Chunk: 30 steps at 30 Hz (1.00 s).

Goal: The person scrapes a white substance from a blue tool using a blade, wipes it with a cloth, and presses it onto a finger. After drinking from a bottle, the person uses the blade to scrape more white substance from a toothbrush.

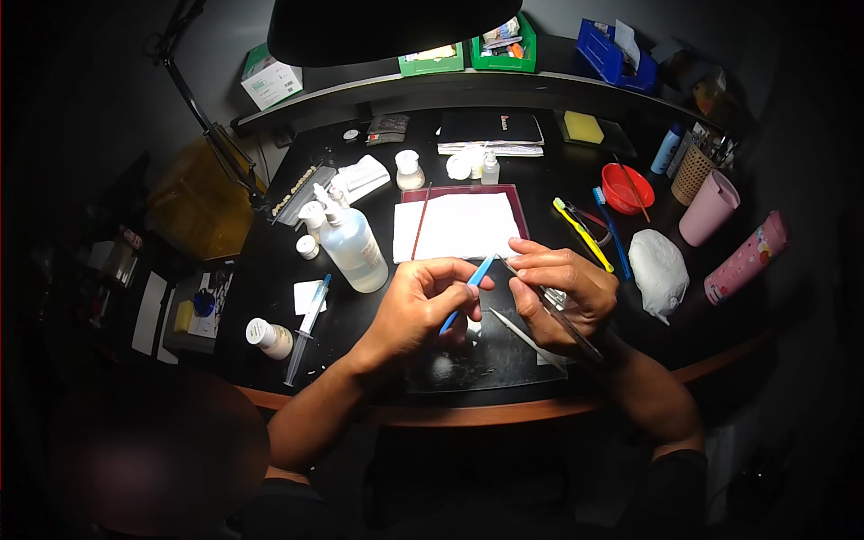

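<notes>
Two hands, two tools held: the left hand (418, 301) has its grip pinched on one blue stick (482, 272); the right hand (571, 290) has its grip closed around one slim dark tool (579, 337) — I cannot tell whether the tips touch. Both are near the front edge of one white cloth (459, 225). Rightward lie two toothbrushes (586, 236) and one red bowl (616, 200); leftward stands one pump bottle (354, 252). Behind, one lamp head (391, 31) partly blocks the view — two green bins (506, 62), one blue bin (616, 72).

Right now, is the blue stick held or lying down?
Held: your left hand grips the blue stick between thumb and fingers.
</notes>
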Each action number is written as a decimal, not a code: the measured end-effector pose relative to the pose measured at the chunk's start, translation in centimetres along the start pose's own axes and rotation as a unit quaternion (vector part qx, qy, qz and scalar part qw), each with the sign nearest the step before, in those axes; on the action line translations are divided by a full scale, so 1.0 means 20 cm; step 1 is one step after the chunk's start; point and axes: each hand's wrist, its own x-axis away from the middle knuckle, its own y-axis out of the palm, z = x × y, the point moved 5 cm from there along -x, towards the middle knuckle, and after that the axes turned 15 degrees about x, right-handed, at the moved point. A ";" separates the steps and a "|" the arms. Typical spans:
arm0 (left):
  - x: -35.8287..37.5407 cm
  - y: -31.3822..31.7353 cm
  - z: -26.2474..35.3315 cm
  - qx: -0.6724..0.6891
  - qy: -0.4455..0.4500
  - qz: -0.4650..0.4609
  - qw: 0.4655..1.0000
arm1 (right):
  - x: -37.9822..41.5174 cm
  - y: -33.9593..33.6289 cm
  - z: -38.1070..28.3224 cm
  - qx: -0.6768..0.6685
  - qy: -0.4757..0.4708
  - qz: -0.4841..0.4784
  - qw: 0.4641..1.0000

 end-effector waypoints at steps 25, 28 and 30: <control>0.01 0.01 0.02 -0.005 0.008 -0.004 1.000 | 0.00 0.01 0.01 -0.061 -0.003 -0.040 0.997; 0.01 0.01 0.02 0.000 0.009 -0.013 1.000 | 0.01 0.01 0.02 -0.086 0.006 -0.042 0.995; 0.01 0.01 0.02 0.003 0.012 -0.014 1.000 | 0.01 0.03 0.01 -0.098 0.000 -0.060 0.993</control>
